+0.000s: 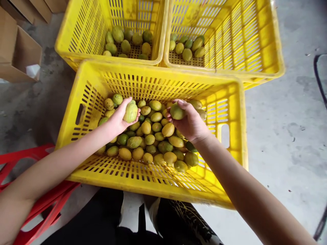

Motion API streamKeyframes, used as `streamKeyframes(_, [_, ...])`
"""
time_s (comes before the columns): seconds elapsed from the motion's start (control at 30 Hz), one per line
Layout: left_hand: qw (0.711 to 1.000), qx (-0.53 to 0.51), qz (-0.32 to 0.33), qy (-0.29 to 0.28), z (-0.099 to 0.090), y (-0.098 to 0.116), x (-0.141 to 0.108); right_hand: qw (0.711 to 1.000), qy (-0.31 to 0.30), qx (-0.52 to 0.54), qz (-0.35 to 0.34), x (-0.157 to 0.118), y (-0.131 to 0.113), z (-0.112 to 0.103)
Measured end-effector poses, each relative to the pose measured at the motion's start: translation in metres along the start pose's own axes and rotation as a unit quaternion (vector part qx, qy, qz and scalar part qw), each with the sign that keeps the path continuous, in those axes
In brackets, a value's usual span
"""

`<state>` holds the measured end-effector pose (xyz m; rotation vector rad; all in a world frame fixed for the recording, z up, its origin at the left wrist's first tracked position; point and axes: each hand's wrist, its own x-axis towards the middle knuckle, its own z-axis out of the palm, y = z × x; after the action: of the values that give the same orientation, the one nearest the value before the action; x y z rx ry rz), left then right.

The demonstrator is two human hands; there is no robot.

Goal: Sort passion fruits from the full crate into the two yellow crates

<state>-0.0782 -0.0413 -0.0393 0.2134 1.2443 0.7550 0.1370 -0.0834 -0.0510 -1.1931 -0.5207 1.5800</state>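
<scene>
A pale green lemon (130, 112) rests in my left hand (122, 117), whose fingers curl round it above the near crate. My right hand (190, 120) is closed on a darker green lemon (176, 111), held a little to the right over the same crate. Below both hands, the near yellow crate (158, 189) holds a layer of many yellow and green lemons (146, 127), some with brown marks. The hands are apart from each other, and they hide part of the fruit underneath.
Behind stand two more yellow crates, a left one (84, 30) and a right one (237, 37), each with several green lemons. A red plastic stool (55, 204) is at lower left. Open cardboard boxes (22, 51) sit at upper left. A black cable (319, 76) lies on the right.
</scene>
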Motion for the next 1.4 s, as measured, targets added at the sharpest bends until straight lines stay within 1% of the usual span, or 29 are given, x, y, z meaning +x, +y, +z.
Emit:
streamKeyframes(0.17, [1.000, -0.006, 0.006, -0.017, 0.004, -0.001, -0.003, 1.000, 0.010, 0.018, 0.021, 0.002, 0.000, 0.000])
streamKeyframes(0.33, [0.998, 0.019, 0.043, -0.049, 0.003, -0.002, -0.008, 0.999, 0.020, 0.005, 0.025, 0.001, 0.001, 0.001])
streamKeyframes(0.43, [0.994, 0.024, 0.082, -0.065, 0.002, -0.004, -0.006, 0.998, 0.026, 0.001, 0.058, 0.004, 0.004, -0.001])
streamKeyframes(0.5, [0.993, 0.017, 0.100, -0.066, 0.000, -0.004, -0.003, 0.996, 0.026, 0.007, 0.082, 0.007, 0.006, -0.003])
streamKeyframes(0.57, [0.994, 0.009, 0.089, -0.058, 0.000, -0.004, 0.000, 0.995, 0.017, 0.010, 0.100, 0.009, 0.008, -0.004])
streamKeyframes(0.67, [0.998, -0.005, 0.044, -0.055, 0.000, -0.003, 0.000, 0.994, 0.000, 0.009, 0.109, 0.010, 0.008, -0.003])
streamKeyframes(0.77, [0.997, -0.025, 0.010, -0.075, 0.002, -0.002, -0.003, 0.995, -0.003, 0.022, 0.092, 0.009, 0.007, 0.001])
streamKeyframes(0.83, [0.996, -0.035, -0.010, -0.077, 0.003, -0.002, -0.006, 0.996, -0.006, 0.038, 0.078, 0.008, 0.007, 0.003])
streamKeyframes(0.9, [0.997, -0.046, -0.003, -0.066, 0.003, -0.003, -0.007, 0.996, -0.014, 0.047, 0.077, 0.006, 0.008, 0.005])
streamKeyframes(1.03, [0.994, -0.065, 0.073, -0.051, 0.002, -0.005, -0.005, 0.995, -0.024, 0.044, 0.085, 0.002, 0.011, 0.007])
streamKeyframes(1.1, [0.993, -0.068, 0.083, -0.044, 0.001, -0.005, -0.005, 0.994, -0.035, 0.034, 0.096, 0.000, 0.011, 0.006])
streamKeyframes(1.23, [0.995, -0.081, 0.053, -0.034, 0.001, -0.003, -0.008, 0.989, -0.065, 0.024, 0.132, 0.000, 0.010, 0.001])
streamKeyframes(1.3, [0.995, -0.081, 0.042, -0.031, 0.002, -0.002, -0.009, 0.988, -0.065, 0.033, 0.136, 0.000, 0.011, 0.000])
streamKeyframes(1.4, [0.997, -0.069, 0.019, -0.004, 0.003, -0.001, -0.010, 0.990, -0.050, 0.037, 0.124, 0.002, 0.013, 0.001])
